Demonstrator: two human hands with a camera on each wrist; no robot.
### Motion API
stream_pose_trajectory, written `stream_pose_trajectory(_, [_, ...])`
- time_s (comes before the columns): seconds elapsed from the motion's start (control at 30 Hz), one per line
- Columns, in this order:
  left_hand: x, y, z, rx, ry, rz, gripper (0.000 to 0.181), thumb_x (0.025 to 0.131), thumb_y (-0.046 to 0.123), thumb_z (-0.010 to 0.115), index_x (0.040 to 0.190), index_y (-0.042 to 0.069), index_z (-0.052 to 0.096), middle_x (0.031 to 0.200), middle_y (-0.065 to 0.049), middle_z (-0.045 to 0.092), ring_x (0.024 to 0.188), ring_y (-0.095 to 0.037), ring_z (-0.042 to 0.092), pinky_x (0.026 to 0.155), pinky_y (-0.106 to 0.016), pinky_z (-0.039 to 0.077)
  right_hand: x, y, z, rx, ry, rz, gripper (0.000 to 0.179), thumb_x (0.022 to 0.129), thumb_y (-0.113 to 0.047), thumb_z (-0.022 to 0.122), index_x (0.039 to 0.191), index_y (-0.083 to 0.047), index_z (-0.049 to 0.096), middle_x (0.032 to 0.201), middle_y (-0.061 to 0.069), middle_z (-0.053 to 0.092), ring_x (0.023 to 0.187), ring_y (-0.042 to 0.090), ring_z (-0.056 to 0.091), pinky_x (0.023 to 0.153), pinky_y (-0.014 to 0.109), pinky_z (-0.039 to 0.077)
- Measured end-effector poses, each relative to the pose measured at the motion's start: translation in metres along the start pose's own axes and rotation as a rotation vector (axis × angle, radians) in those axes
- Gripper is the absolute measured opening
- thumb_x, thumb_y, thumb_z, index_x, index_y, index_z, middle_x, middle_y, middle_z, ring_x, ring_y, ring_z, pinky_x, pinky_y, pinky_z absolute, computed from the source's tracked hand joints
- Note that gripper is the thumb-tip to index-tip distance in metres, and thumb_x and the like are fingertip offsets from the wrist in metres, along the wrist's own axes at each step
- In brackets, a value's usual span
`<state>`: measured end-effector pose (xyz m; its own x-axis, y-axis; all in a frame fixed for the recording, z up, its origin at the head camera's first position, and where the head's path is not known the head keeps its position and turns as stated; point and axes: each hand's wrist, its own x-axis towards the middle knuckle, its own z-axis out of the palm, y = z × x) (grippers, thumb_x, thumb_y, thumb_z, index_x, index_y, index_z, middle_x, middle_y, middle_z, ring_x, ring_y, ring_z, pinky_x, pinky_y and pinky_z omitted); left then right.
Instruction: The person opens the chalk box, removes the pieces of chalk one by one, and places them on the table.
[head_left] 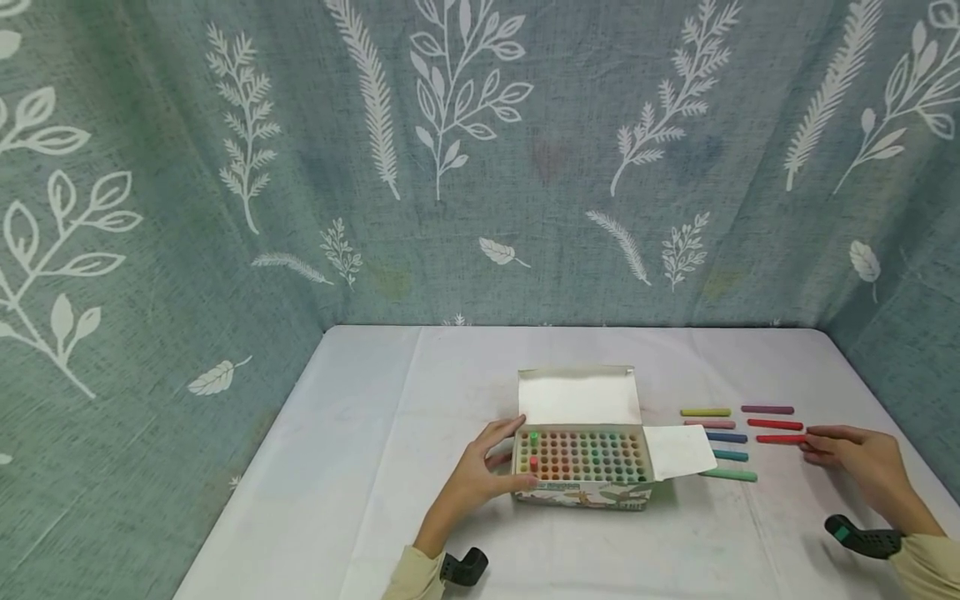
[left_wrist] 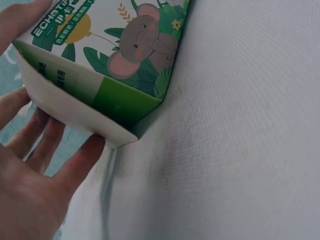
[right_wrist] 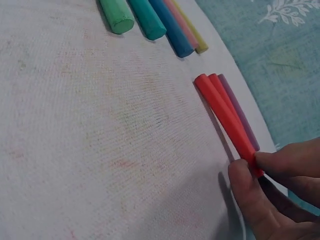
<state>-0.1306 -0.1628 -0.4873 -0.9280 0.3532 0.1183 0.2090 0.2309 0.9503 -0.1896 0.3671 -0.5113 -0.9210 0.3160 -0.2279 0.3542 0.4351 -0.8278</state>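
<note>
My right hand (head_left: 866, 462) pinches the near end of a red chalk stick (right_wrist: 227, 122) between thumb and fingertips. Beside that stick lie another red chalk (head_left: 775, 425) and a purple chalk (head_left: 767, 409). On the left, my left hand (head_left: 476, 471) holds the end of an open chalk box (head_left: 581, 497), thumb at the front and fingers toward the back. Rows of round holes fill the box's top, where a green chalk (head_left: 534, 437) and a red-orange chalk (head_left: 534, 462) stand upright. The left wrist view shows fingers against the white end flap (left_wrist: 75, 112) and an elephant printed on the side.
Between box and right hand lie yellow (head_left: 705, 412), pink, blue (head_left: 726, 437), teal and green chalks (head_left: 731, 476). The box's right flap (head_left: 680, 451) overlaps some of them. Its lid (head_left: 579, 396) stands up behind. A leaf-patterned curtain (head_left: 480, 167) borders the white table (head_left: 405, 400).
</note>
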Motion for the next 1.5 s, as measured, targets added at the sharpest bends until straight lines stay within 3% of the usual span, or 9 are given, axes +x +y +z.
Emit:
stream_pose_trajectory(0.13, [0.001,0.000,0.000,0.004,0.000,0.012,0.081,0.077,0.027,0.080,0.146,0.029,0.037,0.143,0.004,0.036,0.134,-0.022,0.034,0.106,-0.040,0.039,0.000,0.001,0.002,-0.092,0.027,-0.042,0.044,0.096,-0.012,0.055,0.126,0.018,0.047,0.111,0.035,0.057,0.062,0.006,0.065,0.056,0.022,0.057])
stream_pose_trajectory(0.3, [0.001,0.004,0.001,0.009,-0.010,0.007,0.082,0.077,0.026,0.080,0.147,0.026,0.037,0.144,0.003,0.036,0.133,-0.024,0.035,0.106,-0.041,0.039,-0.003,-0.001,0.003,-0.157,0.035,-0.063,0.045,0.095,-0.019,0.056,0.126,0.014,0.051,0.114,0.032,0.057,0.063,0.002,0.059,0.055,0.022,0.056])
stream_pose_trajectory(0.57, [-0.006,0.030,-0.002,-0.035,-0.036,-0.026,0.082,0.078,0.015,0.079,0.147,0.011,0.035,0.145,-0.009,0.034,0.133,-0.031,0.035,0.107,-0.049,0.036,-0.031,-0.038,0.001,-0.213,0.020,-0.120,0.051,0.094,-0.027,0.058,0.124,0.014,0.050,0.117,0.037,0.049,0.072,0.021,0.061,0.049,0.023,0.052])
stream_pose_trajectory(0.67, [-0.007,0.028,-0.002,-0.035,-0.026,-0.016,0.082,0.078,0.016,0.079,0.147,0.012,0.036,0.145,-0.009,0.034,0.133,-0.031,0.033,0.107,-0.049,0.036,-0.040,-0.052,0.003,-0.228,0.032,-0.173,0.051,0.094,-0.028,0.058,0.123,0.014,0.051,0.120,0.037,0.047,0.072,0.022,0.061,0.052,0.025,0.053])
stream_pose_trajectory(0.87, [-0.004,0.005,-0.001,0.000,-0.003,0.002,0.082,0.077,0.024,0.081,0.147,0.025,0.037,0.144,0.000,0.036,0.134,-0.025,0.033,0.106,-0.044,0.038,-0.053,-0.076,0.009,-0.219,0.010,-0.297,0.052,0.094,-0.034,0.059,0.121,0.010,0.055,0.120,0.033,0.050,0.085,0.033,0.057,0.055,0.023,0.051])
stream_pose_trajectory(0.97, [-0.003,0.000,-0.002,-0.003,-0.010,0.001,0.082,0.077,0.027,0.081,0.146,0.030,0.037,0.143,0.003,0.036,0.133,-0.024,0.035,0.105,-0.042,0.040,-0.059,-0.086,0.012,-0.191,0.004,-0.337,0.048,0.092,-0.035,0.061,0.119,0.005,0.059,0.115,0.025,0.055,0.085,0.028,0.057,0.056,0.019,0.050])
stream_pose_trajectory(1.07, [-0.002,-0.001,-0.003,-0.012,-0.016,-0.004,0.081,0.077,0.027,0.081,0.145,0.031,0.038,0.142,0.004,0.037,0.132,-0.023,0.036,0.105,-0.040,0.040,-0.069,-0.098,0.017,-0.165,-0.030,-0.414,0.043,0.092,-0.033,0.062,0.116,0.003,0.061,0.110,0.023,0.060,0.079,0.016,0.060,0.057,0.018,0.053])
stream_pose_trajectory(1.23, [-0.002,0.002,-0.003,-0.017,-0.032,-0.010,0.081,0.077,0.023,0.080,0.146,0.027,0.037,0.143,0.002,0.036,0.132,-0.022,0.037,0.105,-0.040,0.040,-0.089,-0.123,0.025,-0.162,-0.068,-0.558,0.036,0.094,-0.027,0.061,0.115,0.001,0.062,0.105,0.023,0.063,0.072,-0.003,0.060,0.059,0.020,0.056])
stream_pose_trajectory(1.5, [-0.010,0.035,-0.005,-0.018,-0.055,-0.031,0.081,0.079,0.018,0.079,0.147,0.011,0.034,0.145,-0.009,0.033,0.133,-0.028,0.035,0.106,-0.047,0.038,-0.109,-0.154,0.038,-0.168,-0.121,-0.709,0.027,0.090,-0.020,0.067,0.111,-0.004,0.065,0.102,0.017,0.065,0.070,0.004,0.061,0.058,0.023,0.055])
